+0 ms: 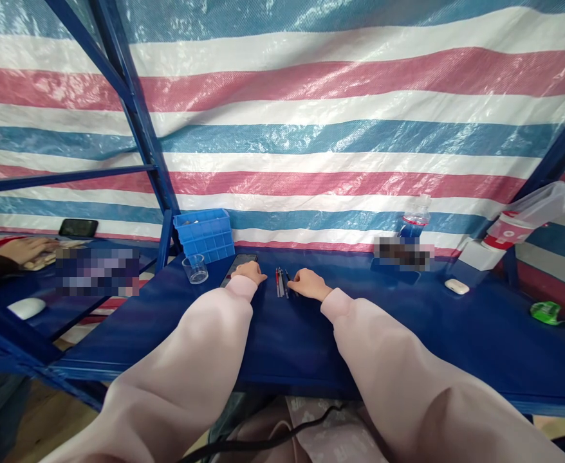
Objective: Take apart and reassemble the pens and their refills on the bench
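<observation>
My left hand point(250, 272) rests palm-down on the blue table top point(292, 341), its heel beside a black smartphone point(238, 270) and partly over it. My right hand point(309, 284) lies flat on the table, its fingertips pointing left. Between the hands lie several pens point(280, 283) side by side, at least one with a red body. My right fingertips are very close to the pens, and neither hand visibly holds anything. Pale pink sleeves cover both forearms.
A clear plastic cup point(195, 270) and a blue compartment box point(204, 235) stand at the far left of the table. To the right are a water bottle point(414, 222), a white earbud case point(457, 286) and a green tape roll point(546, 313). Another person's hand point(26, 249) works at a neighbouring table.
</observation>
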A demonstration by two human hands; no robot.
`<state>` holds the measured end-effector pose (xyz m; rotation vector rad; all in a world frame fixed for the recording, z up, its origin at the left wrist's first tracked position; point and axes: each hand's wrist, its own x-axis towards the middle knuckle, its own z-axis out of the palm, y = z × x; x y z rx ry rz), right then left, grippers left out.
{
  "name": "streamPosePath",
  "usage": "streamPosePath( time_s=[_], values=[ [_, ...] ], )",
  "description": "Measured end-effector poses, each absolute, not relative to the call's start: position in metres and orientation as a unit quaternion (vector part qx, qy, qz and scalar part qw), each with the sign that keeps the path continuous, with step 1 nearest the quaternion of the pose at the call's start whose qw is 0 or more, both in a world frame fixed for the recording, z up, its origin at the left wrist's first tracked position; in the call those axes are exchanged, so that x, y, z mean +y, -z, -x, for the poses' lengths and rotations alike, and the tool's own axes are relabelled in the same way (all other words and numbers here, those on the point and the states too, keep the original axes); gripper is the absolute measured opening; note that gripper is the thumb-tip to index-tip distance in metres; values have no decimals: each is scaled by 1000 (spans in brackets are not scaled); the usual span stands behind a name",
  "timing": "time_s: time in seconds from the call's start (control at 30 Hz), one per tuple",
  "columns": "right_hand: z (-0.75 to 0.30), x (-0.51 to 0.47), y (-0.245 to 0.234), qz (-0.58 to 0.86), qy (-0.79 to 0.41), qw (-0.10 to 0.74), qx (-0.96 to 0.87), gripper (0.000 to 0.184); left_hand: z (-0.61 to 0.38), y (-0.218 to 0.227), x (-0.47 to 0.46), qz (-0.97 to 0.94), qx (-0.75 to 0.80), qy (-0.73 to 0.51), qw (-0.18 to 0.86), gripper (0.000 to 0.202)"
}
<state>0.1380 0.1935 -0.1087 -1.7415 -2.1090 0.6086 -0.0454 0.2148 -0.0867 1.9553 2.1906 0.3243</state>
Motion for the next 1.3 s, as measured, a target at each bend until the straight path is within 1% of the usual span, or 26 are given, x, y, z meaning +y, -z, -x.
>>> streamPosePath(
  time_s=[0.23,0.4,0.5,0.6,0.7,0.77,0.87,1.0,1.3],
  values=[
    [-138,195,108,608,-205,157,-750,22,46,92,217,-663,735,-109,90,16],
    [-168,200,94,620,-171,159,-749,27,45,97,217,-695,701,-155,36,18],
    [-204,204,92,659,-114,166,-724,28,42,97,218,-703,683,-196,18,17],
    [-247,205,101,714,-31,162,-681,30,41,97,219,-703,671,-233,15,15],
    [-292,207,118,774,64,175,-605,42,40,99,219,-704,660,-261,22,14],
    [-318,211,130,811,90,187,-547,48,41,100,220,-705,654,-275,24,14],
    [-349,220,146,843,104,211,-484,53,41,101,220,-706,647,-288,23,13],
    [-370,229,162,847,101,229,-469,55,40,103,220,-712,636,-296,15,12],
    [-363,226,166,853,87,192,-477,52,37,107,221,-740,596,-313,3,13]
  ],
)
